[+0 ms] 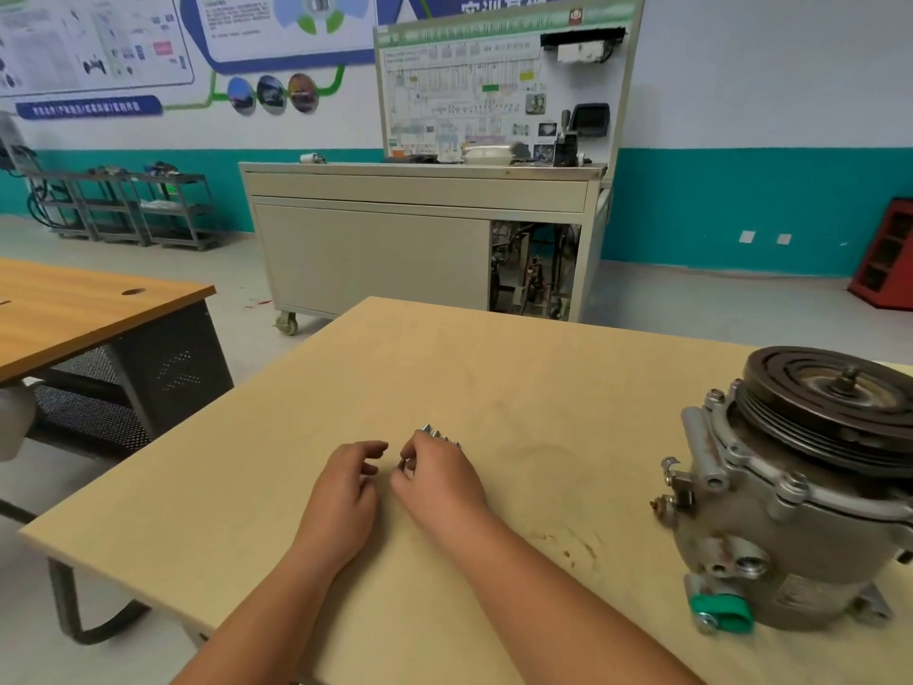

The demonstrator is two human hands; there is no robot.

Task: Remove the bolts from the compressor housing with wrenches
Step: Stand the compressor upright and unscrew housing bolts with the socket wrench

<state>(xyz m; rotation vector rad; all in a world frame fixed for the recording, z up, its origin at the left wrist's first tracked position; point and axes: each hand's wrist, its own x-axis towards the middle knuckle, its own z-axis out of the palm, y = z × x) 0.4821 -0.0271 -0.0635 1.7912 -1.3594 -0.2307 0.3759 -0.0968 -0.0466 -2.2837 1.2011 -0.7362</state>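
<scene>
The grey metal compressor (790,511) stands at the right of the pale wooden table (444,368), with its dark grooved pulley (830,402) facing up and a green cap (721,613) near its base. Both hands lie close together at the table's middle. My right hand (437,479) has its fingers curled round several small shiny metal pieces (437,434), apparently bolts or sockets, whose ends stick out beyond the knuckles. My left hand (346,487) rests beside it with loosely curled fingers holding nothing. No wrench is in sight.
An orange-topped table (74,309) stands to the left across a gap of floor. A beige training cabinet on casters (405,239) is beyond the table's far edge. A red rack (889,254) is at the far right wall.
</scene>
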